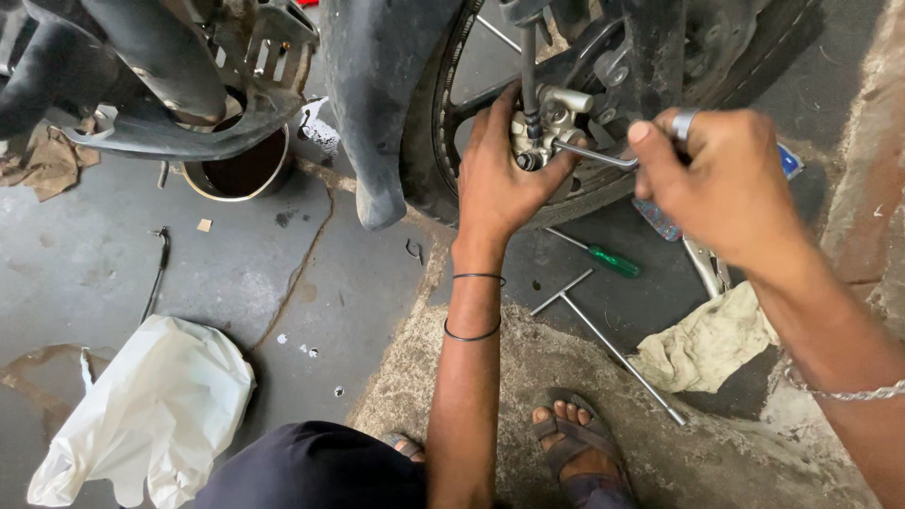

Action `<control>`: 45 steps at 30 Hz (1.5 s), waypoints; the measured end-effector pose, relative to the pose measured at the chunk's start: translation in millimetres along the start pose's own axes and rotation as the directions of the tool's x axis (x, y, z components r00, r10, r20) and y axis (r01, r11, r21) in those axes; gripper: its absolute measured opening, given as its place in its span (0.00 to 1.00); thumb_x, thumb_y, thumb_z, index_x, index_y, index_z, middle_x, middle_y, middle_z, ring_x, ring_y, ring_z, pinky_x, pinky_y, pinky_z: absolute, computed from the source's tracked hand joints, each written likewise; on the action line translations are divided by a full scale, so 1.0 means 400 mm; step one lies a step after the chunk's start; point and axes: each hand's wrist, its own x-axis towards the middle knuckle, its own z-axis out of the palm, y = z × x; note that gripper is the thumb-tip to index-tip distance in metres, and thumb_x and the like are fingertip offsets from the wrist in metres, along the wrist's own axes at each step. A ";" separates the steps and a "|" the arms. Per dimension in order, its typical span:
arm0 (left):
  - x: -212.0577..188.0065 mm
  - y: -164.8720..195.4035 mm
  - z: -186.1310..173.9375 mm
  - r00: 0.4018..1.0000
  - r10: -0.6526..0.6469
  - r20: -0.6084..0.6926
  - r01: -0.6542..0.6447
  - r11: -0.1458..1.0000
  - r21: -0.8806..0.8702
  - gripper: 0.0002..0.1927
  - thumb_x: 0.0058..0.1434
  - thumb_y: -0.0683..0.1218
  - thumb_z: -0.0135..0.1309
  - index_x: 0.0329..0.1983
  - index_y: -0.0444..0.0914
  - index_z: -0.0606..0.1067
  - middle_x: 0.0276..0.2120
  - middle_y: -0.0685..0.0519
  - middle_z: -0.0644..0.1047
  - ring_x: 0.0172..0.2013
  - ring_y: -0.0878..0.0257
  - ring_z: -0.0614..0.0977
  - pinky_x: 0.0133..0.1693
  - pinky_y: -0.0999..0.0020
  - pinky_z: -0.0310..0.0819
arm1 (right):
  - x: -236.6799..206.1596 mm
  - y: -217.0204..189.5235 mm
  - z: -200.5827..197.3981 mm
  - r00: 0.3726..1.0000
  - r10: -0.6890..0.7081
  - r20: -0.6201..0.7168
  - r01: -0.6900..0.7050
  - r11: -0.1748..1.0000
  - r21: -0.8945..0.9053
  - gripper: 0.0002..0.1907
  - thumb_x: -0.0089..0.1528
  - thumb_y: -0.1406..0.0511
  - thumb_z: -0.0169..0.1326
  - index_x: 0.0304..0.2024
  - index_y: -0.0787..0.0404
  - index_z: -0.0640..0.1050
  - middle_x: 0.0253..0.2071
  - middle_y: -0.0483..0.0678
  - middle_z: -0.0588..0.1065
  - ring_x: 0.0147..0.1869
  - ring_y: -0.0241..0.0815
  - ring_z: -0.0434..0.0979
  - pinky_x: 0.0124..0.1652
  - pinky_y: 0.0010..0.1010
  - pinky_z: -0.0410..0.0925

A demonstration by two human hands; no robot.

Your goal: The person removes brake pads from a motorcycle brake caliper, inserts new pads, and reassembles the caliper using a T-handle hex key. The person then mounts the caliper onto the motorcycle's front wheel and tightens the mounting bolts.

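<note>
Floor (123,254) grey concrete, stained; left hand (500,179) fingers clasp brake caliper (542,123), right hand (726,179) fingers closed round wrench (594,154).

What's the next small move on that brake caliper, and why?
Probably a short turn of the bent metal key with the right hand. Its tip sits at the caliper by the wheel, and the left hand already wraps and steadies the caliper. Whether the tip is fully seated cannot be told, so press in first.
</note>
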 end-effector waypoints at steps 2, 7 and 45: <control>0.000 0.002 0.000 1.000 -0.013 0.004 0.013 1.000 0.013 0.44 0.48 0.59 0.71 0.65 0.37 0.70 0.54 0.41 0.78 0.53 0.45 0.83 0.53 0.54 0.77 | 0.021 0.009 0.003 0.963 0.166 0.212 -0.266 0.718 0.644 0.13 0.70 0.62 0.53 0.37 0.65 0.80 0.26 0.51 0.77 0.25 0.38 0.76 0.24 0.27 0.70; 0.001 0.000 0.000 1.000 0.010 -0.002 -0.010 1.000 0.006 0.44 0.47 0.58 0.70 0.65 0.37 0.70 0.54 0.42 0.78 0.53 0.46 0.83 0.53 0.55 0.78 | -0.033 0.010 0.035 0.935 -0.222 -0.276 0.250 0.966 0.070 0.12 0.76 0.62 0.57 0.45 0.65 0.79 0.36 0.51 0.80 0.36 0.38 0.81 0.34 0.26 0.73; 0.004 0.006 0.001 1.000 0.009 -0.007 -0.009 1.000 0.012 0.44 0.47 0.59 0.70 0.64 0.37 0.70 0.52 0.41 0.78 0.51 0.45 0.83 0.51 0.54 0.78 | -0.039 -0.015 0.020 0.966 -0.096 -0.239 0.137 0.978 0.158 0.13 0.73 0.62 0.55 0.42 0.67 0.79 0.32 0.46 0.77 0.34 0.36 0.76 0.32 0.25 0.67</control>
